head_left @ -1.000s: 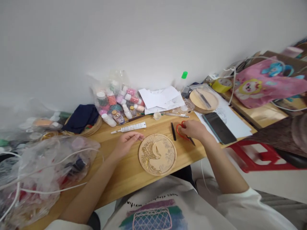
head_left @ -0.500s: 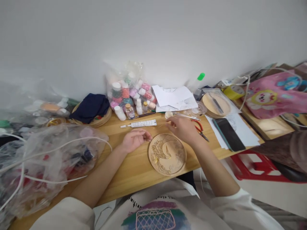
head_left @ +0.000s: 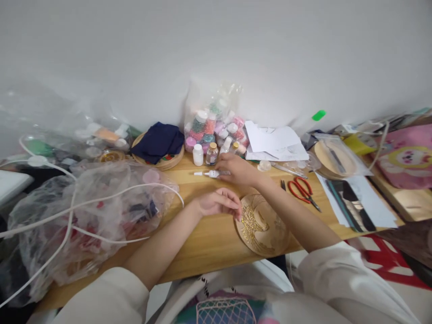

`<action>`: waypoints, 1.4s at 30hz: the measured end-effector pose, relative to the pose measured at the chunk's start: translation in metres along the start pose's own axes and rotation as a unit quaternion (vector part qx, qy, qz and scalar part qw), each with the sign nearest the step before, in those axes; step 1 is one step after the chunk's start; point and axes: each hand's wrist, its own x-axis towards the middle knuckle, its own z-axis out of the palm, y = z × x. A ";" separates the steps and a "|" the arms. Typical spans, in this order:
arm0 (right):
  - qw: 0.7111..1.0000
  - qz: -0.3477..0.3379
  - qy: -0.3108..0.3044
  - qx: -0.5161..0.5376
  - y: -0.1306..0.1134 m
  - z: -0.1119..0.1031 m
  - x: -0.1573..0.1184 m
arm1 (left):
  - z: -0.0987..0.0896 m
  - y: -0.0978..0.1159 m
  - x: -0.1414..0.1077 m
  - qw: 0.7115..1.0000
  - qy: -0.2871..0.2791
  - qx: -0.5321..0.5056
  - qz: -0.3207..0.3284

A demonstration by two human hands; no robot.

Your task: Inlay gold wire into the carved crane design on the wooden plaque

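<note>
Fingers of right hand (head_left: 238, 170) bend over white nozzle tube (head_left: 213, 173); whether they grip, I cannot tell. Left hand (head_left: 218, 202), half-curled and empty, has fingertips at carved wooden disc's (head_left: 256, 227) near-left rim.

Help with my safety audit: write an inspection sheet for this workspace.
Surface: wooden tabletop; spills, nothing seen.
Work things: carved-look wooden disc near the front edge; white tube lying behind it, to the left; red-handled tool to the right.
Clutter: crumpled clear bag on the left; bag of jars at the back.
Hands: left loosely curled at the disc; right over the tube, grip unclear.
Cables: white cable across the crumpled bag.
Surroundings: pale wall behind; pink bag far right.
</note>
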 end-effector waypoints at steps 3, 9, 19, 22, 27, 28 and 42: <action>0.996 -0.017 0.044 0.081 0.008 -0.009 -0.011 | -0.001 -0.001 0.002 1.000 0.023 -0.004 0.007; 0.825 0.012 0.225 0.519 -0.007 -0.022 -0.056 | 0.000 -0.003 0.005 0.999 0.053 -0.005 0.006; 0.761 0.203 0.329 0.521 -0.023 -0.022 -0.138 | -0.002 -0.003 0.003 0.996 0.088 0.009 0.028; 0.723 0.218 0.345 0.557 -0.023 -0.013 -0.157 | -0.001 -0.003 0.002 0.993 0.102 0.033 0.042; 0.642 0.169 0.312 0.680 -0.033 0.007 -0.186 | 0.003 -0.003 0.000 0.983 0.143 0.084 0.079; 0.639 0.139 0.304 0.693 -0.036 0.012 -0.191 | 0.005 -0.003 0.000 0.979 0.157 0.095 0.091; 0.658 0.014 0.268 0.703 -0.086 0.035 -0.187 | 0.116 0.022 0.029 0.814 0.365 0.361 0.270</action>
